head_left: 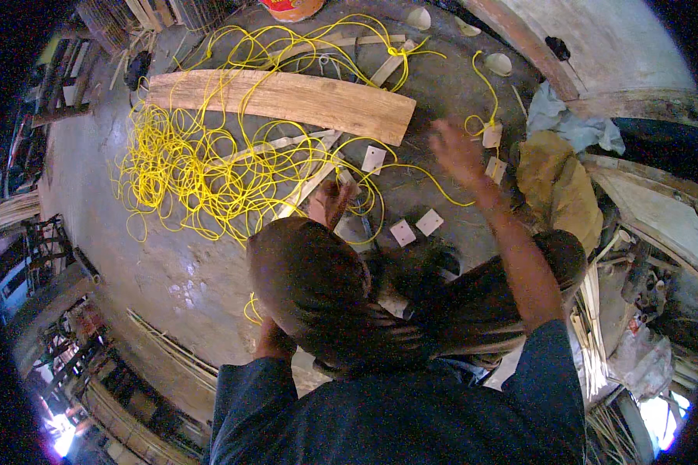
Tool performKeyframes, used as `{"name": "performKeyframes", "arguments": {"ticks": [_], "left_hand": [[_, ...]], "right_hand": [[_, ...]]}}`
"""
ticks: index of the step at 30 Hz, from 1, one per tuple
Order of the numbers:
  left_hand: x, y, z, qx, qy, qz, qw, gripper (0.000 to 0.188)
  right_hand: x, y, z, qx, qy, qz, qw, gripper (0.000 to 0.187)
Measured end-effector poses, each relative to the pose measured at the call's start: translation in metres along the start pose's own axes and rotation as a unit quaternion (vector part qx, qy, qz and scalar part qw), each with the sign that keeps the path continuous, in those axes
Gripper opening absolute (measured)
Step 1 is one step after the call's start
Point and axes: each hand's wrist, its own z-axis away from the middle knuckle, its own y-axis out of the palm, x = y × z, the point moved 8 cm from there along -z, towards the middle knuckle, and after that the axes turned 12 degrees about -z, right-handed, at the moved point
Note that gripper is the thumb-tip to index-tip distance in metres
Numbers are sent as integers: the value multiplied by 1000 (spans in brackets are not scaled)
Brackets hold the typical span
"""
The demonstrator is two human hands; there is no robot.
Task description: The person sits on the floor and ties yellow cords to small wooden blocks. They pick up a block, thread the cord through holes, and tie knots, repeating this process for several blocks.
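Note:
My left hand (333,201) shows beyond my raised left knee, its forearm partly hidden by the leg. Its fingers are closed on a small pale plate (348,183) beside loops of yellow cord (202,167). Out to the right, my right hand (456,153) is lifted over the floor with its fingers apart, slightly blurred, and I see nothing in it. A strand of the cord runs to my right forearm and passes out of sight there. Several small pale plates with holes (374,159) lie around; two near the right forearm (491,135) have cord at them.
A long wooden board (287,101) lies across the tangled cord, with thin wood strips around it. An orange bucket (291,8) stands at the far edge. To the right are a brown cloth or sack (558,186), a pale plastic sheet (570,120) and bundled sticks (589,333).

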Motion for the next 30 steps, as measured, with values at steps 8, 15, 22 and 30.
{"name": "performKeyframes", "arguments": {"ticks": [8, 15, 22, 30], "left_hand": [[-22, 14, 10, 2, 54, 272, 961, 35], [-6, 32, 5, 85, 84, 383, 916, 37], [-56, -111, 46, 74, 63, 200, 975, 20], [66, -259, 76, -65, -18, 211, 975, 25]], "right_hand": [[97, 136, 55, 20, 119, -335, 934, 30], [161, 47, 19, 116, 16, -258, 959, 30], [134, -130, -35, -69, -71, -161, 982, 27], [-2, -244, -66, -106, 25, -112, 988, 45]]}}
